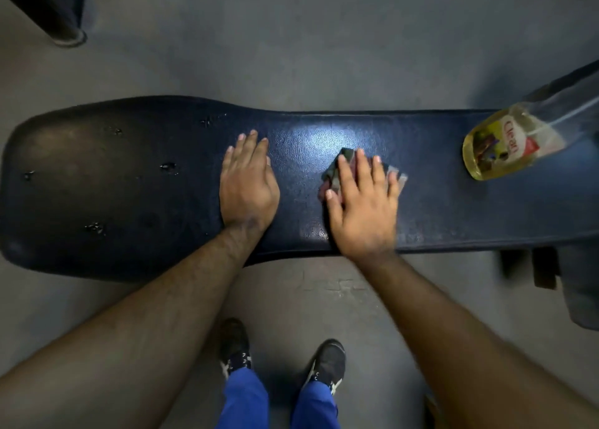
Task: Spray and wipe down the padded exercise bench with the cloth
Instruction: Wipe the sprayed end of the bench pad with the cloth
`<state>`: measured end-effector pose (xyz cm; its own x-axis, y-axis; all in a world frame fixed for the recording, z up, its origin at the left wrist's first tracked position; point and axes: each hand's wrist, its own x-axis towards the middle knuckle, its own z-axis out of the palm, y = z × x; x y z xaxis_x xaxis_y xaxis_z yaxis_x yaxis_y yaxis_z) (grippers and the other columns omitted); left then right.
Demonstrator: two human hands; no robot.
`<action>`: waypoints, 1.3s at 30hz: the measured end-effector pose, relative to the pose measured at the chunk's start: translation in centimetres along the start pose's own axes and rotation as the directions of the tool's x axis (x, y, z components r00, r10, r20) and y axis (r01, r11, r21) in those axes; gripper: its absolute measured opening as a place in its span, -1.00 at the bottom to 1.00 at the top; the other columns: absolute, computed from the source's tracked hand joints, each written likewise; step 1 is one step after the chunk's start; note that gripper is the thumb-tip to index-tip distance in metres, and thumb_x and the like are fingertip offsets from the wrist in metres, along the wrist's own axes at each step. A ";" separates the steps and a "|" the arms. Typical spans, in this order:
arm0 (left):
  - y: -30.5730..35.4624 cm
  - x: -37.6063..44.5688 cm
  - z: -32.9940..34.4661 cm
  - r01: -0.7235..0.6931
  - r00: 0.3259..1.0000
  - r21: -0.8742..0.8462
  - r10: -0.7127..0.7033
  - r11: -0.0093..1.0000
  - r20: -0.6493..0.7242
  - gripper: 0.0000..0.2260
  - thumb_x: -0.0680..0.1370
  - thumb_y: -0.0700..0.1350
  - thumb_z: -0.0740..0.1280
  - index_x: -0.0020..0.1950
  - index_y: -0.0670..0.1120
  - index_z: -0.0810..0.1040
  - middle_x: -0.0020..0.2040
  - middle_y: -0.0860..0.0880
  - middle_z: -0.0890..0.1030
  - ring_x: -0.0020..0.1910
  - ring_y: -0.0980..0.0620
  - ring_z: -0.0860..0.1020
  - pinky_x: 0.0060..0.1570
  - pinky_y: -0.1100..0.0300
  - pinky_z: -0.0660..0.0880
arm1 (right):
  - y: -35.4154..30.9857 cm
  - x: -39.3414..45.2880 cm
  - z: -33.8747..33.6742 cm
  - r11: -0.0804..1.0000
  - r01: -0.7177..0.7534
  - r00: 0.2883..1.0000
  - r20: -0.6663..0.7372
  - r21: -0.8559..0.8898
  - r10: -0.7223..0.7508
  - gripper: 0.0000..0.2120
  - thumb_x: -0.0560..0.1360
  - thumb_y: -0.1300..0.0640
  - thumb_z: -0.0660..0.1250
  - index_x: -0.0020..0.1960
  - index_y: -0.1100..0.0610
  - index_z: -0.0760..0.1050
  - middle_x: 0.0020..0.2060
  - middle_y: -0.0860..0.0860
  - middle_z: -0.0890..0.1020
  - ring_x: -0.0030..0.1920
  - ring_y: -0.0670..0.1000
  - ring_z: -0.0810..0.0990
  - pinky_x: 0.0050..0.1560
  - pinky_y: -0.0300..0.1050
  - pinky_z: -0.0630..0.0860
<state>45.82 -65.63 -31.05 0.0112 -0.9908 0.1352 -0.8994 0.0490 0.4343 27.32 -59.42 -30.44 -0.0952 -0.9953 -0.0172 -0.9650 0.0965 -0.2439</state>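
A dark blue padded bench [129,185] runs left to right across the view, with several wet drops on its wide left part. My left hand [248,182] lies flat on the pad near the middle, fingers apart, holding nothing. My right hand [364,205] presses flat on a folded dark cloth [334,169] on the pad, just right of the left hand; most of the cloth is hidden under the palm. A clear spray bottle [505,143] of yellow liquid with a "Clean" label stands on the bench's right end.
Grey floor surrounds the bench. A black equipment leg [61,23] stands at the far left. Dark frame parts [547,266] sit under the bench's right end. My two feet in black shoes [327,363] are on the floor near the bench's front edge.
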 end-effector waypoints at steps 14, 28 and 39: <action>-5.4 -2.3 -7.3 -0.104 0.978 -0.067 0.114 0.992 0.173 -0.58 0.58 -0.15 0.12 0.41 -0.21 0.45 0.43 -0.14 0.45 0.49 -0.08 0.30 0.52 0.05 0.11 | -9.6 -6.6 2.3 0.920 0.388 0.920 0.028 0.061 -0.390 -0.46 0.61 -0.16 0.16 0.53 0.02 0.34 0.55 0.08 0.31 0.56 0.17 0.25 0.51 0.33 0.13; -10.0 -2.0 -10.1 -0.031 0.980 -0.210 0.071 0.977 0.187 -0.58 0.62 -0.16 0.11 0.48 -0.20 0.38 0.49 -0.12 0.38 0.51 -0.01 0.25 0.52 0.15 0.11 | -9.4 -2.6 2.1 0.882 0.470 0.878 0.105 -0.004 -0.467 -0.46 0.61 -0.19 0.12 0.54 -0.03 0.32 0.56 0.06 0.30 0.57 0.18 0.22 0.50 0.33 0.14; -13.4 -1.3 -8.5 -0.143 0.979 0.150 0.119 0.978 0.163 -0.52 0.62 -0.06 0.12 0.51 -0.23 0.29 0.54 -0.25 0.25 0.55 -0.18 0.16 0.54 -0.06 0.06 | -11.9 1.5 2.1 0.981 0.190 0.980 0.059 0.036 -0.192 -0.42 0.61 -0.28 0.03 0.55 -0.07 0.30 0.58 0.04 0.24 0.59 0.16 0.15 0.53 0.34 0.02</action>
<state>61.58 -63.93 -29.46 -0.1668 -0.9852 0.0389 -0.9471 0.1711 0.2714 39.18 -62.04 -29.60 0.1060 -0.9940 -0.0275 -0.9562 -0.0943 -0.2771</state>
